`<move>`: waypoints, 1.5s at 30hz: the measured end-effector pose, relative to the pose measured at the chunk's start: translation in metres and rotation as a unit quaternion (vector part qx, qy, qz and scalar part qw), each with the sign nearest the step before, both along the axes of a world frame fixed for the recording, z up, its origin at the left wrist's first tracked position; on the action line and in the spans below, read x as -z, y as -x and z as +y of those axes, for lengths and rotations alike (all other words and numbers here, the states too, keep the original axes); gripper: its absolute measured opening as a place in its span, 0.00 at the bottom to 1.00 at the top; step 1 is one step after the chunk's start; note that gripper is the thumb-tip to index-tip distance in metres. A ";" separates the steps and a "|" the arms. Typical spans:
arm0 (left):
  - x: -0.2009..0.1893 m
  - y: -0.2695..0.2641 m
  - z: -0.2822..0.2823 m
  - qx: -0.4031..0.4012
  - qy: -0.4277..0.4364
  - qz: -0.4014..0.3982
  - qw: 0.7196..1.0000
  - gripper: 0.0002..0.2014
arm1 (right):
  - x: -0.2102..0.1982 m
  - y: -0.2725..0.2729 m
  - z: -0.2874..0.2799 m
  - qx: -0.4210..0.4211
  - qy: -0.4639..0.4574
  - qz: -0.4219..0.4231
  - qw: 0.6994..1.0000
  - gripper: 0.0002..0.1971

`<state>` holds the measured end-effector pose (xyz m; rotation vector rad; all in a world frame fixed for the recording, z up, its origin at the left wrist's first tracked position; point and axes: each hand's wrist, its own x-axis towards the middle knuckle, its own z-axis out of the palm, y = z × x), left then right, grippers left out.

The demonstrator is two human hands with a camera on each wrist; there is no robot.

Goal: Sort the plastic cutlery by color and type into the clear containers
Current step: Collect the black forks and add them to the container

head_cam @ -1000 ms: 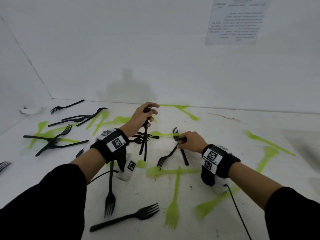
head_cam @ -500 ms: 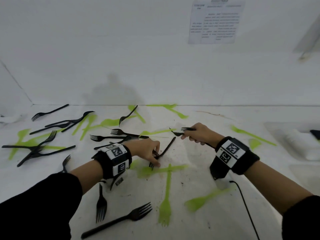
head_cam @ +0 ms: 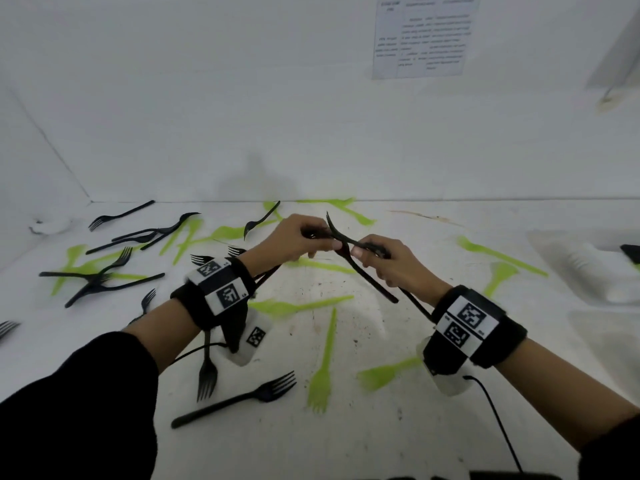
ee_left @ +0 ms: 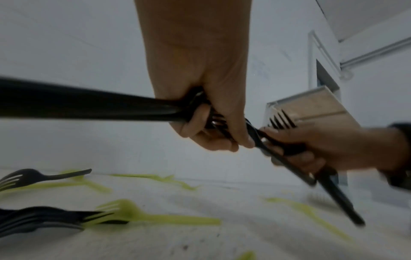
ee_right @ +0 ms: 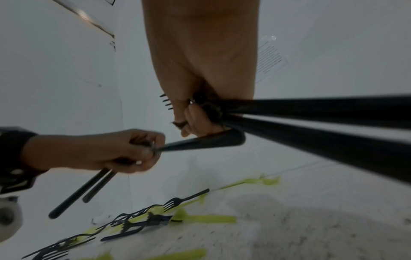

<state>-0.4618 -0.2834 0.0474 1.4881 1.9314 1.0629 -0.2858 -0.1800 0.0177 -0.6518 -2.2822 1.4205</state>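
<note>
Both hands meet above the middle of the white table (head_cam: 346,445). My left hand (head_cam: 304,240) grips black forks (ee_left: 89,103) whose handles run back under the wrist. My right hand (head_cam: 370,259) grips another bunch of black forks (head_cam: 384,289), handles slanting down toward its wrist. One black fork (ee_right: 200,144) spans the two hands, pinched by the left hand (ee_right: 133,153) and touching the right hand's fingers (ee_right: 195,123). Loose black forks (head_cam: 239,400) and green forks (head_cam: 322,368) lie scattered on the table.
Clear containers (head_cam: 588,271) stand at the table's right edge, one with something black (head_cam: 631,252) in it. A cluster of black forks (head_cam: 100,282) lies at the left. White walls close the back and left. A cable (head_cam: 495,420) trails from my right wrist.
My left hand has lifted off the table with black forks and my right hand has moved toward it. The two now touch over the table's middle.
</note>
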 end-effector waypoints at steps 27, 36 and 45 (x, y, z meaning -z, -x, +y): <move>0.050 -0.038 -0.108 0.094 0.332 0.224 0.911 0.19 | -0.004 -0.016 -0.060 -0.012 0.100 0.114 0.988 0.04; 0.062 -0.062 -0.118 -0.005 0.301 0.221 0.928 0.13 | -0.006 -0.067 -0.067 -0.072 0.090 0.097 0.989 0.06; 0.019 -0.150 -0.081 -0.134 0.013 0.021 0.991 0.11 | 0.010 -0.125 -0.078 -0.053 0.061 0.062 0.995 0.05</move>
